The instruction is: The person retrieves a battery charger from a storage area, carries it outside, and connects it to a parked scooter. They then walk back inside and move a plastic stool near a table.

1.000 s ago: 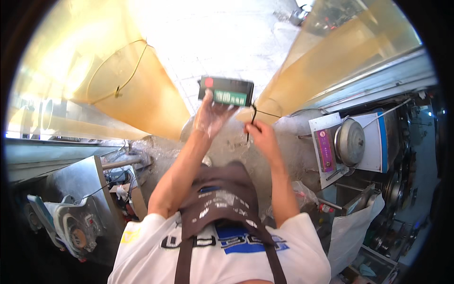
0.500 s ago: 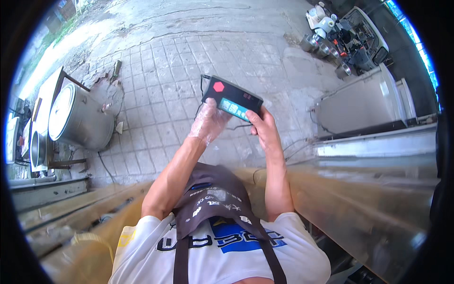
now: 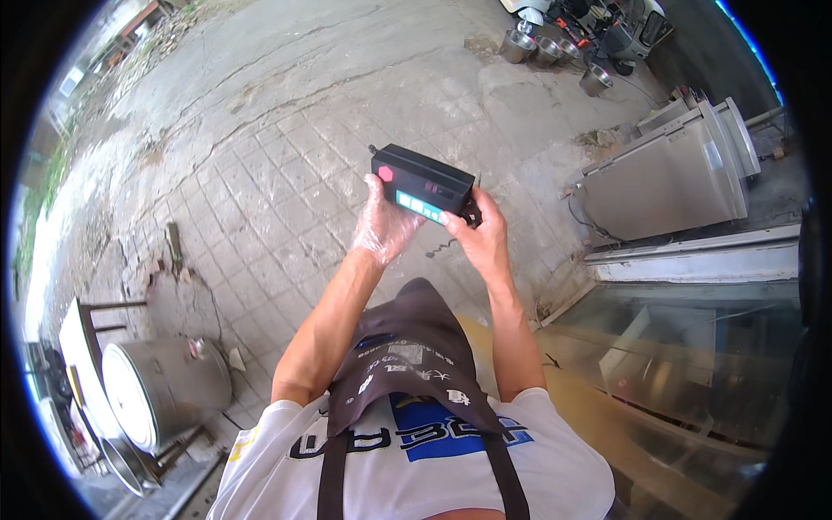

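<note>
Between my two hands I hold a black box-shaped electronic device, tilted in front of me above the paving. Its face carries a red hexagon at the left, a teal panel with buttons along the lower edge and a small dark display. My left hand, in a thin clear plastic glove, is closed on the left end and underside, thumb up along the side. My right hand, bare, grips the right end, its thumb at the end of the teal panel. A thin dark cable hangs below the device.
A large metal drum stands at the left beside a table. On the right is a metal cabinet by a glass-topped counter. Several metal buckets and a scooter are at the far right. Cracked paving lies ahead.
My view has swung to the right, so the drum sits lower and the cabinet shows more fully. The device has tipped, showing more of its top side; both hands keep hold of it.
</note>
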Action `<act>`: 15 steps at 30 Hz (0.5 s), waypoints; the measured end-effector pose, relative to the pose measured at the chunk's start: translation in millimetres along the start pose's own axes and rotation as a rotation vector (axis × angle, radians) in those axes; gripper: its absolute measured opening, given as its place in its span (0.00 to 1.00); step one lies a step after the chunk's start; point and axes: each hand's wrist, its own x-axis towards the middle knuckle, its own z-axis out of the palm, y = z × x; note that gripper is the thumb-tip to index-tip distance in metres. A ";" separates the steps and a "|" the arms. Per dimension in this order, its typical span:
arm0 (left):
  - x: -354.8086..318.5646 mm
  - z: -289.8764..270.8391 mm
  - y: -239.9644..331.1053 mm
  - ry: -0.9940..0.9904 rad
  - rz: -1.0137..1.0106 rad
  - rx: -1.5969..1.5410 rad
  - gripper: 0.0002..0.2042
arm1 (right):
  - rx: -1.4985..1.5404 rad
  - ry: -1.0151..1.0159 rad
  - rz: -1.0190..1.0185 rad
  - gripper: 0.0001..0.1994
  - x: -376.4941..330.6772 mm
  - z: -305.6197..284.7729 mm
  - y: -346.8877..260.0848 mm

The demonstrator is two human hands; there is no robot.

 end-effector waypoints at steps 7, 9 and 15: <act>166.1 -20.9 69.2 0.177 -0.020 0.000 0.38 | -0.518 0.107 -0.280 0.32 150.4 50.2 37.6; 211.8 -41.1 100.0 0.017 -0.092 0.005 0.35 | -0.467 0.069 -0.342 0.34 184.3 67.9 62.4; 330.6 -73.7 203.6 -0.102 -0.106 0.038 0.41 | 0.023 0.135 -0.043 0.14 324.1 95.1 98.4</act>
